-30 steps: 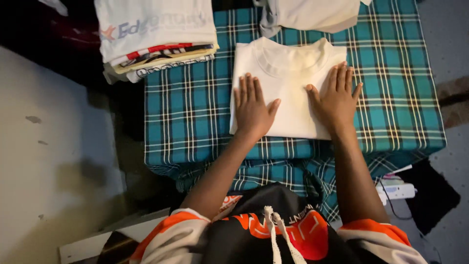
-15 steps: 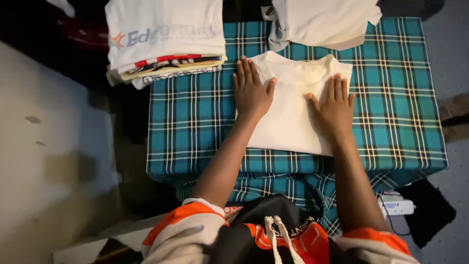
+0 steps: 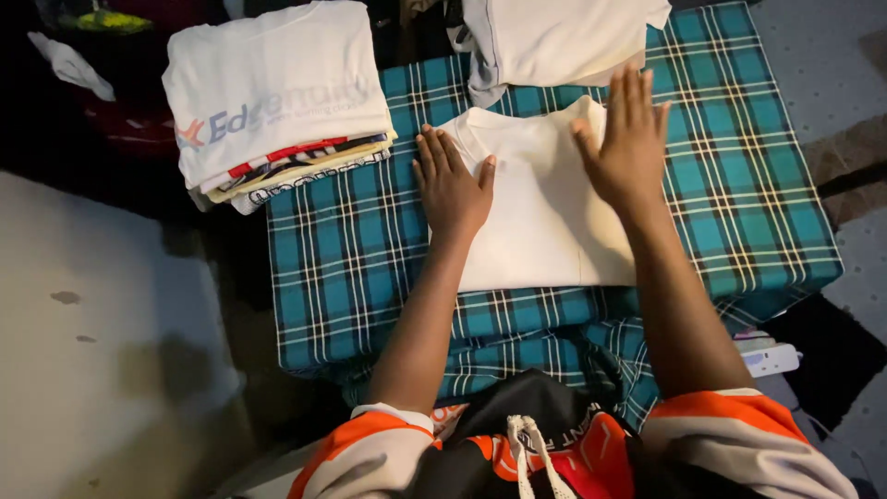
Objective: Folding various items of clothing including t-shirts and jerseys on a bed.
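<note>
A folded cream t-shirt (image 3: pixel 545 212) lies flat on a table covered with a teal plaid cloth (image 3: pixel 360 259). My left hand (image 3: pixel 451 183) rests palm down on the shirt's left edge, fingers spread. Over the shirt's upper right part, my right hand (image 3: pixel 625 139) is flat with fingers apart, reaching to its top edge. Neither hand holds anything.
A stack of folded shirts (image 3: pixel 277 102), white one on top, sits at the table's back left corner. Another folded white garment (image 3: pixel 554 37) lies at the back edge, just beyond the cream shirt. A white power strip (image 3: pixel 771 356) lies on the floor at right.
Both hands have slid away from me up the cream shirt, from its lower part to its upper part. The shirt stays flat in place.
</note>
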